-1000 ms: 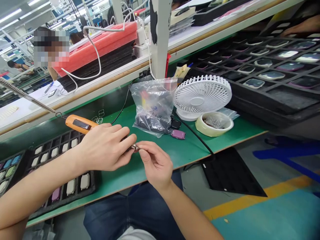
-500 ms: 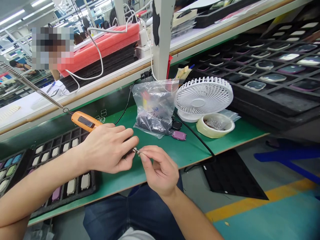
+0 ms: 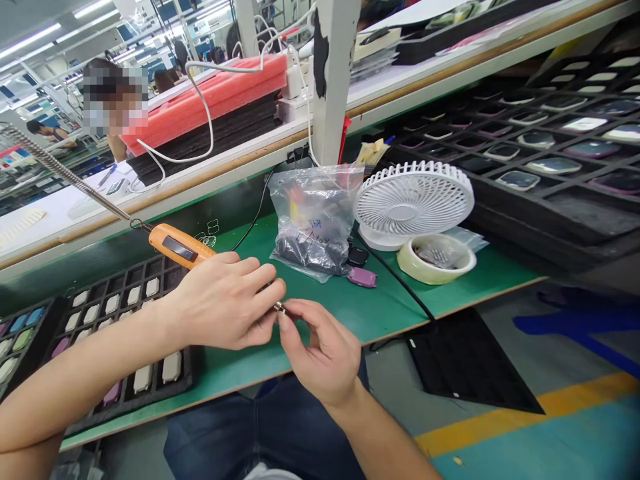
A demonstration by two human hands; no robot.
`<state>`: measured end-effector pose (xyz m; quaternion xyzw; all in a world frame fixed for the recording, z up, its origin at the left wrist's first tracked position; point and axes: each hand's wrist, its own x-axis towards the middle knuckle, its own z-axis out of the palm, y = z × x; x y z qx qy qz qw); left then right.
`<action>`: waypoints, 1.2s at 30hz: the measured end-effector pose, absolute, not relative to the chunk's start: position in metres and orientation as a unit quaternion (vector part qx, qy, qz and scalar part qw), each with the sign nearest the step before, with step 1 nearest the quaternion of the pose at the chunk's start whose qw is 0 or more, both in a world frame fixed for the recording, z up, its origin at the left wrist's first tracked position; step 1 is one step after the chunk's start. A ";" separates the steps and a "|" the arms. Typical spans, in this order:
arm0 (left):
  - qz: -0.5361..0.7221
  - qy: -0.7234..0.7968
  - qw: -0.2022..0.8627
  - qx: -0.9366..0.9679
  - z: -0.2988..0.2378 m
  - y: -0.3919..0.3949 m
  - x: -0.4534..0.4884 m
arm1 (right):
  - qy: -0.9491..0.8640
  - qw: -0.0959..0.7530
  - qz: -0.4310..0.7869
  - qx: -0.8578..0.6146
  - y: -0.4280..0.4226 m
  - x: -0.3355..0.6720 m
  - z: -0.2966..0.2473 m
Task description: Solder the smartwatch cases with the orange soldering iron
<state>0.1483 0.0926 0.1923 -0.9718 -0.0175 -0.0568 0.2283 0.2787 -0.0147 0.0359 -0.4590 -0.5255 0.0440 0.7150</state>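
My left hand (image 3: 227,303) is wrapped around an orange electric screwdriver (image 3: 180,248). The tool slants down to the right, with its rear end hooked to a coiled spring (image 3: 75,177). Its metal tip (image 3: 279,307) pokes out between my left fingers. There my right hand (image 3: 324,350) pinches at the tip with thumb and forefinger, so the two hands almost touch. What exactly sits between the right fingertips is too small and covered to make out. Both hands are above the green tabletop (image 3: 235,370), near its front edge.
Black trays of watch-like cases (image 3: 171,367) lie left. Behind my hands stand a plastic bag (image 3: 315,227), a purple case (image 3: 363,277), a white fan (image 3: 415,200) and a tape roll (image 3: 437,259). More trays (image 3: 575,213) are stacked right. A person sits beyond the shelf.
The hands have drawn closer together, and less of the screwdriver's metal tip shows between them. The whole view has shifted slightly. Both hands keep their grips.
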 end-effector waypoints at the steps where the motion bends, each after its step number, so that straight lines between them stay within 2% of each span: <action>1: -0.060 -0.018 0.230 -0.971 0.192 0.093 0.149 | -0.522 0.714 0.046 -0.465 -0.015 0.277 0.035; 14: -0.069 -0.025 0.230 -0.970 0.195 0.095 0.149 | -0.494 0.725 0.174 -0.448 -0.011 0.274 0.028; 26: -0.060 0.017 0.274 -0.960 0.190 0.098 0.145 | -0.580 0.657 0.048 -0.479 -0.009 0.288 0.043; 36: -0.039 0.009 0.283 -0.958 0.187 0.098 0.144 | -0.617 0.625 0.054 -0.475 -0.007 0.300 0.040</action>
